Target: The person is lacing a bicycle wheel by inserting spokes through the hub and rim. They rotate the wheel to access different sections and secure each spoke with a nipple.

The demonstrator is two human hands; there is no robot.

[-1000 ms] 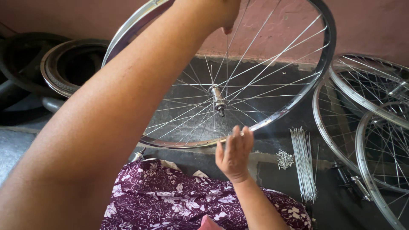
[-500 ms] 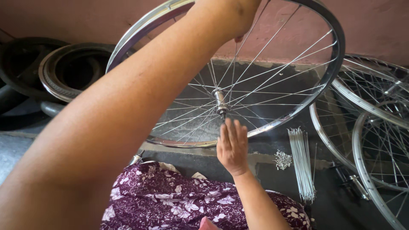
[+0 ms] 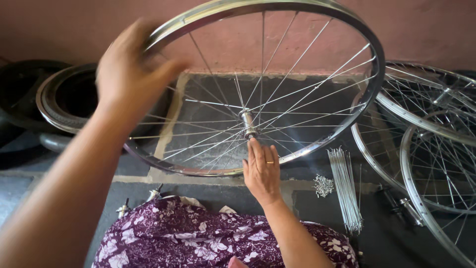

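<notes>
Resting flat with fingers extended, the right hand (image 3: 261,171) is laid against the spokes just below the hub (image 3: 247,123) of the bicycle wheel (image 3: 317,141), higher than before. The left hand (image 3: 130,74), blurred and now nearer, is curled loosely at the rim's far left. The wheel is held tilted, axle pointing toward the viewer. Loose spokes (image 3: 342,188) lie right.

- No packages, labels, signs or screens were in view.
</notes>
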